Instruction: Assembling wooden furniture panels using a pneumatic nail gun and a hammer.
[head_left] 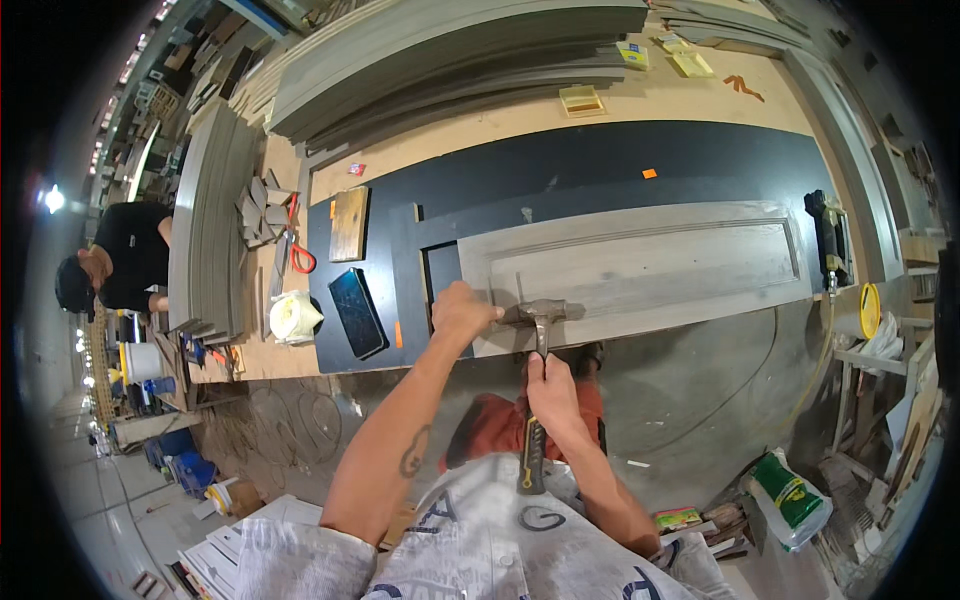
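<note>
Hammer (540,330): dull grey metal head, handle with a black-and-yellow rubbery grip. Door panel (640,265): grey wood, matt, grain showing. Tabletop (560,175): matt black sheet over bare tan board. Small block (348,224): raw wood, unfinished. Phone (357,312): glossy black glass. Tape roll (291,316): pale paper. Floor (700,390): smooth grey concrete, scuffed.

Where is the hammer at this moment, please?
In the head view, the hammer is near the middle, held by the right hand. Its head rests at the near edge of the grey wooden panel, beside the left hand.
</note>
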